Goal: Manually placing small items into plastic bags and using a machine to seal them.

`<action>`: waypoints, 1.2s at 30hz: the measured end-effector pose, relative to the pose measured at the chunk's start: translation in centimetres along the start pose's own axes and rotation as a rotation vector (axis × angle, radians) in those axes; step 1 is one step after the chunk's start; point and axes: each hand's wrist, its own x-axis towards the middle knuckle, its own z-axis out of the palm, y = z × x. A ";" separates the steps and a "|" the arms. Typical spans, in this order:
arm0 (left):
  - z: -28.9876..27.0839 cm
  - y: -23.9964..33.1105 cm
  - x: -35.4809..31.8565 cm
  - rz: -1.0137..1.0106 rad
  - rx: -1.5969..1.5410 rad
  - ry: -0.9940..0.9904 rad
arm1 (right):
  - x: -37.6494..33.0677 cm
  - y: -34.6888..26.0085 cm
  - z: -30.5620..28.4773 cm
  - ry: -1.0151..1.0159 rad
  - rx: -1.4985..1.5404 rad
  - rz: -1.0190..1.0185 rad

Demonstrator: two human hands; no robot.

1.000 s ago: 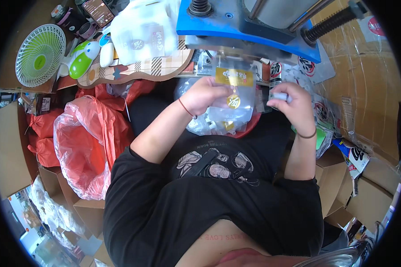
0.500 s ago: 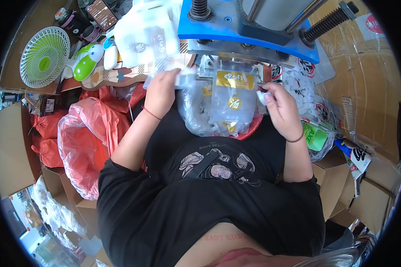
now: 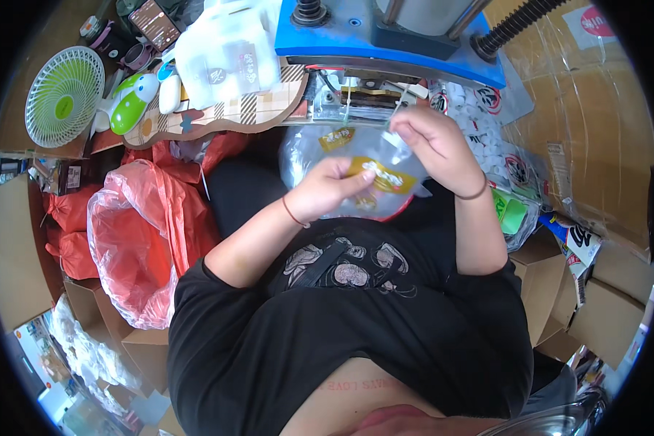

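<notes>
My left hand (image 3: 327, 190) is closed on a clear plastic pouch (image 3: 389, 176) with a gold printed band, its thumb lying over the pouch. Above the pouch's upper right is my right hand (image 3: 436, 149), thumb and fingers pinched together. Something small and whitish shows at those fingertips, too unclear to name. Beneath both hands, a red-rimmed basin (image 3: 394, 212) on my lap holds more clear pouches (image 3: 304, 156). Just beyond stands a press with a blue plate (image 3: 385, 52), and metal fittings (image 3: 370, 93) sit under it.
White-looking pouches (image 3: 225, 62) are piled on a checked board (image 3: 269, 98) at the far left. A green-and-white fan (image 3: 65, 105) and a phone (image 3: 155, 23) stand beyond. Small white plastic pieces (image 3: 472, 123) lie right of the press. A red bag-lined bin (image 3: 134, 240) is at my left.
My left hand has come from the pouch pile toward the right and nearer me. The pouch that hung upright at the press is now in it, tilted. My right hand has moved left and slightly up.
</notes>
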 end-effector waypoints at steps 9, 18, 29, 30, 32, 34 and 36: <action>-1.4 0.3 3.9 -0.041 -0.304 -0.082 | -6.1 4.6 -5.1 -0.026 -0.748 0.421; -6.8 2.0 4.7 0.301 0.279 0.658 | -7.5 6.4 -4.0 0.046 -0.704 0.321; -12.7 -0.6 -1.8 0.458 1.404 0.773 | -8.7 7.0 -4.0 0.161 -0.589 0.281; -12.3 -1.0 -2.0 0.456 1.400 0.768 | -8.7 7.0 -4.1 0.240 -0.552 0.276; -11.3 -1.6 -2.3 0.399 0.832 0.695 | -8.8 6.9 -4.2 0.398 -0.477 0.268; -9.1 -1.3 -2.6 0.361 0.548 0.640 | -9.5 6.7 -3.6 0.441 -0.451 0.283; -6.0 -1.0 -2.6 0.253 0.200 0.382 | -9.5 6.2 -2.7 0.528 -0.387 0.282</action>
